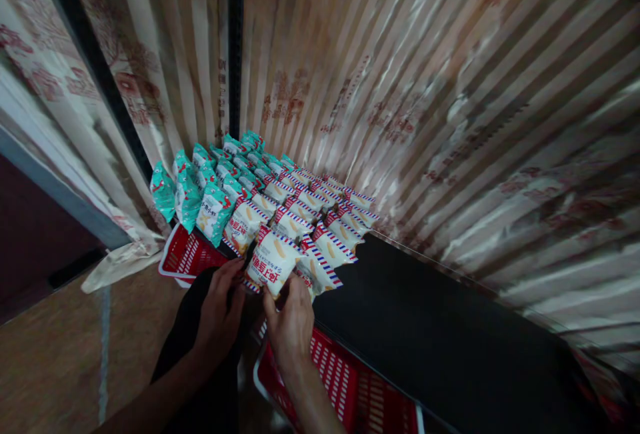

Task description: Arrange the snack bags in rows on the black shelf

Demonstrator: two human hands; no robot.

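A white snack bag [273, 262] with red lettering and a red-and-blue striped edge is between my two hands at the front of the rows. My right hand [291, 314] grips its lower right corner, thumb in front. My left hand [221, 304] has its closed fingers at the lower left edge of the same bag; its fingertips are partly in shadow. Behind it stand rows of similar white snack bags [293, 226]. To their left are several turquoise snack bags [214, 211] in upright rows.
The bags stand on a black shelf [440, 327] that runs off to the right. Red plastic baskets [333, 367] sit below its front edge, with another red basket [193, 254] at the left. A printed, pleated curtain [400, 87] hangs behind, with dark posts [235, 41] at the left.
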